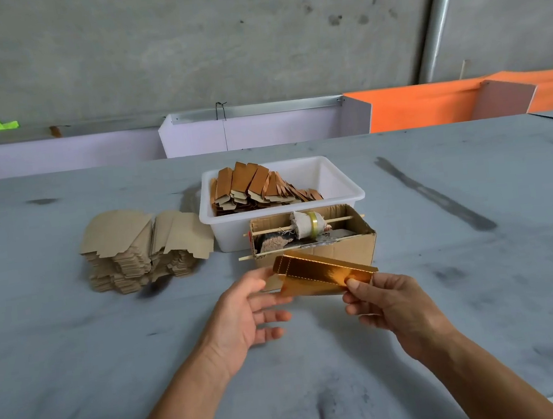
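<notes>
Gold card sleeve (320, 275) held above worktop (452, 310), just before cardboard box (337, 243). Right hand (393, 306) pinches its right end; left hand (246, 316), fingers relaxed, touches left end.

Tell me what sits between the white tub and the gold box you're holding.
An open cardboard box holding a tape roll on a stick; head view shows it.

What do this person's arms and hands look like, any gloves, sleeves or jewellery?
Both are bare. The left hand and right hand wear no gloves, and no rings show on the fingers. The left forearm and right forearm carry no watch, bracelet or sleeve as far as the picture's edge.
</notes>
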The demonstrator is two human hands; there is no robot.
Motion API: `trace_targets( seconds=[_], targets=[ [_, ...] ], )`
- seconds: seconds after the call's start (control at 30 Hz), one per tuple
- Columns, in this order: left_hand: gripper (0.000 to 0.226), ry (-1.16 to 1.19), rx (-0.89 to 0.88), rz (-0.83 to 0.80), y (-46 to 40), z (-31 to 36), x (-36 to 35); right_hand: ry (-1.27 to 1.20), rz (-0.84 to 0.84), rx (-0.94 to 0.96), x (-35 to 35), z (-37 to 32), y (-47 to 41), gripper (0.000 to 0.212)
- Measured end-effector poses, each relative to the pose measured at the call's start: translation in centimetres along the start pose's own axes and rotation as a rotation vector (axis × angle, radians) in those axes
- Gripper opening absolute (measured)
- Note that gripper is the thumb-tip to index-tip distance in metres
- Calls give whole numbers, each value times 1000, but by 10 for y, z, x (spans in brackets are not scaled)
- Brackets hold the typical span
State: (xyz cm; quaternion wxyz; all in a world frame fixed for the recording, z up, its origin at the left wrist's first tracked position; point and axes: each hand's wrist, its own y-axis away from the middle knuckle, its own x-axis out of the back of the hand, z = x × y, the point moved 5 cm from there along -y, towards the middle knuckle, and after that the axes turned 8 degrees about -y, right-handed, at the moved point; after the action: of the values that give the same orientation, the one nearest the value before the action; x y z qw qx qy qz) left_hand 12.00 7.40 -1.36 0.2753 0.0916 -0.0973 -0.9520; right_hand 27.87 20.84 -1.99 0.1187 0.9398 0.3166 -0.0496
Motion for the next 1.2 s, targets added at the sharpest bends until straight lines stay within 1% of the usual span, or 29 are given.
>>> trace_targets(
  seconds=[0.07,0.13,0.17,0.3,0.33,0.43,0.63,0.77,0.87,0.97,1.07,1.2],
  targets=[
    [21,-89,-15,66,0,1,4,7,28,-15,2,-2,1,16],
    [22,-210,-31,72,1,2,2,37,28,-18,0,-4,2,15],
    [22,-229,-26,70,2,2,-1,53,23,-18,-2,-5,3,15],
    [6,-123,46,113,0,-5,-9,89,8,3,-9,-7,7,12],
    [5,-85,56,126,-1,-8,-9,84,6,13,-10,-8,7,10],
    [6,-3,49,147,-5,-12,-9,12,3,44,-10,-10,9,5],
    [9,112,29,180,-9,-12,-10,-79,24,18,-16,-9,9,8],
    [12,107,6,206,-8,-10,-11,-62,22,10,-20,-11,9,6],
    [9,66,-21,220,-6,-8,-10,-68,38,-21,-19,-10,8,9],
    [12,39,-38,243,-5,-7,-10,-78,41,-40,-19,-8,8,11],
    [14,20,-28,240,-4,-7,-11,-121,30,-36,-19,-8,8,7],
    [10,62,-3,237,-5,-8,-9,-184,10,-113,-18,-5,5,5]
  ],
)
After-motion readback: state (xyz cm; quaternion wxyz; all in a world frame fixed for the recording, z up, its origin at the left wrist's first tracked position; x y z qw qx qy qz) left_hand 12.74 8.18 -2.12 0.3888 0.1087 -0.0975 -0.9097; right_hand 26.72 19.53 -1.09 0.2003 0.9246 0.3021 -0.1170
